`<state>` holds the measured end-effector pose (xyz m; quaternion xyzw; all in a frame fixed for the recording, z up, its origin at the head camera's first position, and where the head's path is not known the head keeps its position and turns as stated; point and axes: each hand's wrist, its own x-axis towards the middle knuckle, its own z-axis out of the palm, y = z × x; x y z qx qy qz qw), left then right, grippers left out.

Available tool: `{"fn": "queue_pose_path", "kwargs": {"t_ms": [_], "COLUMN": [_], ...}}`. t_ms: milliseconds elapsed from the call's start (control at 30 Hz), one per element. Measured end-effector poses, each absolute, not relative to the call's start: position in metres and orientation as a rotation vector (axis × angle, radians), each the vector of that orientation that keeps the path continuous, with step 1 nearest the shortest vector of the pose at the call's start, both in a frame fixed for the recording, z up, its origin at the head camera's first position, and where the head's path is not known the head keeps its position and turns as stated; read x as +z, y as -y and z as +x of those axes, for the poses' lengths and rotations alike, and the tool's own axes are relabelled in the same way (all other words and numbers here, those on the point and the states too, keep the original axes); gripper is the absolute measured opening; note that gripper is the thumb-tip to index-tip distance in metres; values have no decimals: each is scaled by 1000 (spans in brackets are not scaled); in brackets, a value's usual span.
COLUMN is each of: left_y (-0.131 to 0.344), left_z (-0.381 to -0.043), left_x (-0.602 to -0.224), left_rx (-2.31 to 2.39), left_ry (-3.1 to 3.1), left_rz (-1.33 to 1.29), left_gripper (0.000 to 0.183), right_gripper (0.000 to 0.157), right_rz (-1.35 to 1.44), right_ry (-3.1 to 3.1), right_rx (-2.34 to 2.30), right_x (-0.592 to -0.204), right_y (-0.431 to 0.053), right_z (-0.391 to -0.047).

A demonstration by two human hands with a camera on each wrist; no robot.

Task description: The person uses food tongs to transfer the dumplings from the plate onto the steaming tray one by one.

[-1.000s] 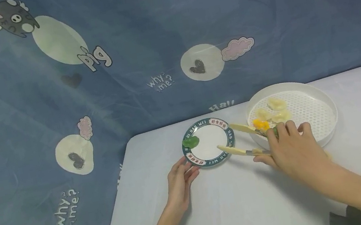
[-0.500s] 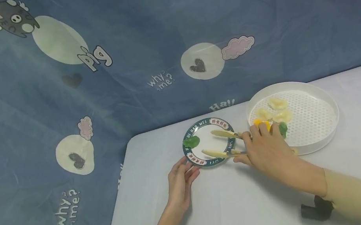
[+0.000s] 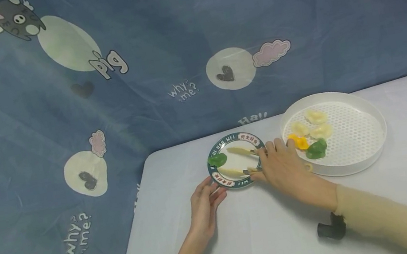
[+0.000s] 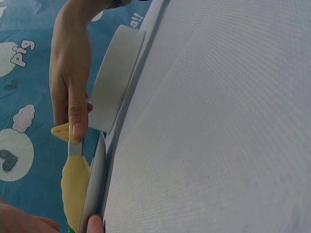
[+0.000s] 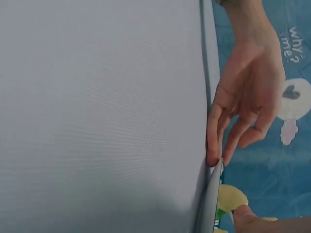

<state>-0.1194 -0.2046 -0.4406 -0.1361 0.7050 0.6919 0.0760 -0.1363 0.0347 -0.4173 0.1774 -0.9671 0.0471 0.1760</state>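
My left hand [image 3: 202, 203] pinches the near-left rim of a small white plate [image 3: 239, 163] with a dark green patterned border. A green leaf-like piece [image 3: 217, 159] lies on the plate's left side. From the right, my right hand [image 3: 281, 170] grips a pair of tongs with pale yellow tips [image 3: 231, 171]. The tips stand apart over the plate, beside the green piece, with nothing visible between them. In the left wrist view, one yellow tong tip [image 4: 75, 187] is close over the plate [image 4: 95, 179], and the right thumb presses the tongs' metal arm.
A round white tray [image 3: 369, 153] with a perforated bottom stands right of the plate. In it lie several pale dumpling-like pieces [image 3: 320, 131], an orange-yellow piece [image 3: 299, 142] and another green leaf-like piece [image 3: 316, 149]. A blue patterned cloth [image 3: 170, 119] hangs behind the white table [image 3: 269, 232].
My right hand has moved left with the tongs, from beside the tray to over the plate. The tray's green piece has come into full view. My left hand has stayed at the plate.
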Motion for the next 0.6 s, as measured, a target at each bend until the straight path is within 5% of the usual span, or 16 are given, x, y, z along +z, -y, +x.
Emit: {"fn": "queue_pose_path", "kwargs": {"t_ms": [600], "left_y": [203], "left_z": [-119], "left_x": [-439], "left_rx": [2082], "left_ry": [-2104], "left_rz": [-425], "left_gripper": [59], "right_gripper": [63], "right_rz": [504], "right_ry": [2755], "right_rx": [129], "right_x": [-420], "right_y": [-15], "right_z": [-149]}}
